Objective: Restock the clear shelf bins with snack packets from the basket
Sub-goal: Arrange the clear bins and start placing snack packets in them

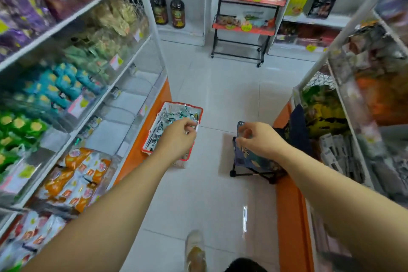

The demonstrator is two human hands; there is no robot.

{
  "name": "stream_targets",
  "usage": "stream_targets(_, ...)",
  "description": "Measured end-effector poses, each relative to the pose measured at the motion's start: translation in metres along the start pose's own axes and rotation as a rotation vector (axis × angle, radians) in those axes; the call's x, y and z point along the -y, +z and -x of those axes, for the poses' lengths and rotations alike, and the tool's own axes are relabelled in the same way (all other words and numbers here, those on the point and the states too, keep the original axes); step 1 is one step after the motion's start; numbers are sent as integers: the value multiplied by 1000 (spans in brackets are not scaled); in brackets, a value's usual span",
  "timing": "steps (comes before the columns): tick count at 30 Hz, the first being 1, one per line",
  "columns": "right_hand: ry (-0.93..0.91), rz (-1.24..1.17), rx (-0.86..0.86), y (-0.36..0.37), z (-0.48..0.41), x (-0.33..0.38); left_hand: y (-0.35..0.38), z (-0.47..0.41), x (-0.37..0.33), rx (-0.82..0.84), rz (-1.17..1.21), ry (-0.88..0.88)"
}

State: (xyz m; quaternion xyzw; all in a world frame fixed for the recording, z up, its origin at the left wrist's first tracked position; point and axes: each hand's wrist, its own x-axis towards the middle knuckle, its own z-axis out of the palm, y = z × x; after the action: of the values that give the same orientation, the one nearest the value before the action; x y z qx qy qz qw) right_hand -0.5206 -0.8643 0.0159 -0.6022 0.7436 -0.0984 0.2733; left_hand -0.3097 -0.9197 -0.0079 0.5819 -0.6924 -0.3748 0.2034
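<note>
A red-rimmed white basket (pixel 164 115) stands on the floor against the left shelf base, full of small white and teal snack packets (pixel 183 112). My left hand (pixel 176 137) hovers over its near right corner, fingers curled, pinching what looks like a small white packet. My right hand (pixel 256 139) is out over a small folding stool, fingers curled with nothing clearly in them. Clear shelf bins (pixel 123 104) line the left shelves; the nearer ones hold teal, green and orange packets, the far ones look bare.
A dark patterned folding stool (pixel 254 161) stands on the tiled aisle floor by the right shelf's orange base (pixel 289 205). A black wheeled rack (pixel 245 24) with red shelves stands at the aisle's far end. My shoe (pixel 195 252) shows at the bottom.
</note>
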Motion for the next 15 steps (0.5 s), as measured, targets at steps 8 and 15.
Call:
stream_targets(8,-15,-33,39,-40,-142,12,-17,-133,-13,4,36,-6)
stream_targets(15,-97,-20,133,-53,-275,31,-26,-231,-5,-81,101,-162)
